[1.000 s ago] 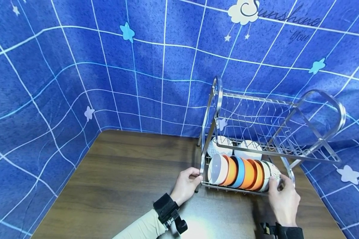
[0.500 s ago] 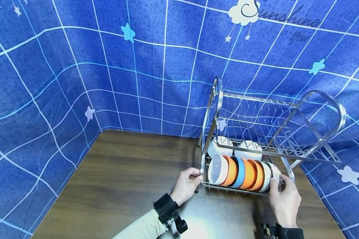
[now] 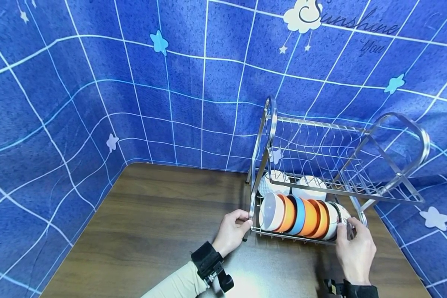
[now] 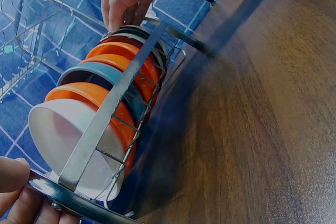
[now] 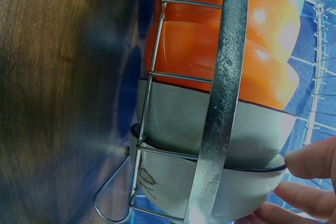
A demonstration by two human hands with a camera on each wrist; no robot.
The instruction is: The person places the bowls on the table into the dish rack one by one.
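Observation:
My left hand (image 3: 232, 231) pinches the left front upright of a metal two-tier dish rack (image 3: 322, 191); in the left wrist view, thumb and fingers lie on either side of the bar. At the rack's right end, my right hand (image 3: 357, 250) holds the last bowl (image 5: 247, 191), white with a dark rim and a printed pattern. Its thumb lies at the rim and the fingers lie along the bowl's outer side. This bowl stands on edge in the lower front row. Beside it are a plain white bowl (image 5: 178, 108), orange bowls (image 5: 184, 51), a blue bowl (image 3: 298, 215) and a white bowl (image 3: 272, 212).
Two white dishes (image 3: 275, 184) stand behind the row, under the rack's upper wire tier (image 3: 320, 153). The rack's front rail (image 5: 223, 87) runs across the bowls. A wooden table (image 3: 152, 215) extends to the left, with a blue patterned cloth (image 3: 186, 103) behind.
My right hand shifts slightly to the right with the patterned bowl, and the bowl leans a little that way. The left hand stays on the rack upright.

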